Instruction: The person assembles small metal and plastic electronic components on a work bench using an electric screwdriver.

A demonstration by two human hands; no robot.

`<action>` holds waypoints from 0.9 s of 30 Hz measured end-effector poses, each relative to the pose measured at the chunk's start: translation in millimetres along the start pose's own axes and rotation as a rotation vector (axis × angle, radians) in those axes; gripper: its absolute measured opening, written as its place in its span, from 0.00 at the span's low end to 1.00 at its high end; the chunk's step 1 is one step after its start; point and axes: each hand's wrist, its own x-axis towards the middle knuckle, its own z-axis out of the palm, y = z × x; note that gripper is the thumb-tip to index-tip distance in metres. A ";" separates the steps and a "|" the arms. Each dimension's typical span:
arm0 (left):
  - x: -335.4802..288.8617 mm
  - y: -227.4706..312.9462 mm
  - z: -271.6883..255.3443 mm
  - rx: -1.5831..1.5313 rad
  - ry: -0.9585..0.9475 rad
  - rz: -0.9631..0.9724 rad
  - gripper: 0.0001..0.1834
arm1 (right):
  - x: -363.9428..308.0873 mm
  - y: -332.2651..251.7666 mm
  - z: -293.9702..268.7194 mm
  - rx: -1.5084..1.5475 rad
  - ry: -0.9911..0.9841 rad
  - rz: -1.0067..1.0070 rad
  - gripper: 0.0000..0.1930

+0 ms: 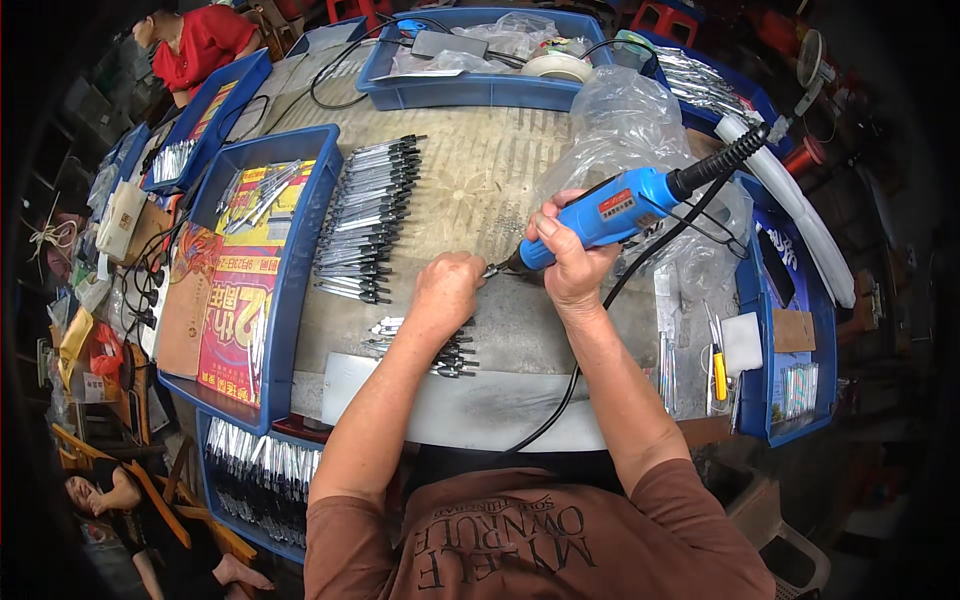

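Blue tray point(306, 250): silvery rods point(270, 195). Right fingers point(547, 222): power tool point(612, 210).

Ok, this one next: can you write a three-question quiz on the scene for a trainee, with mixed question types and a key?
1. Multiple choice: what does the person's right hand grip?
A. a hammer
B. a blue power tool
C. a pair of scissors

2. True or false: on the table, the yellow-handled tool lies to the left of the white block.

3. Fill in the colour: the longer row of pen-like rods lies just right of a ____ tray.

Key: 1. B; 2. True; 3. blue
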 end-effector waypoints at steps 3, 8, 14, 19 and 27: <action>-0.3 3.2 -1.6 0.007 -0.002 -0.003 0.05 | -0.5 -0.4 -0.2 0.003 0.002 0.015 0.13; -2.1 -0.7 -0.9 0.004 -0.008 0.001 0.05 | -1.1 -3.0 0.6 0.023 0.004 0.014 0.13; -3.0 1.6 1.7 0.011 0.025 -0.030 0.05 | 1.1 -0.2 -1.4 0.021 0.010 0.019 0.13; -2.3 1.9 1.3 0.015 0.028 0.023 0.05 | 0.3 0.8 -0.3 0.033 -0.018 0.030 0.14; -3.4 -2.2 -4.8 -0.097 0.078 -0.025 0.05 | -0.1 0.6 -2.7 0.038 -0.005 0.030 0.14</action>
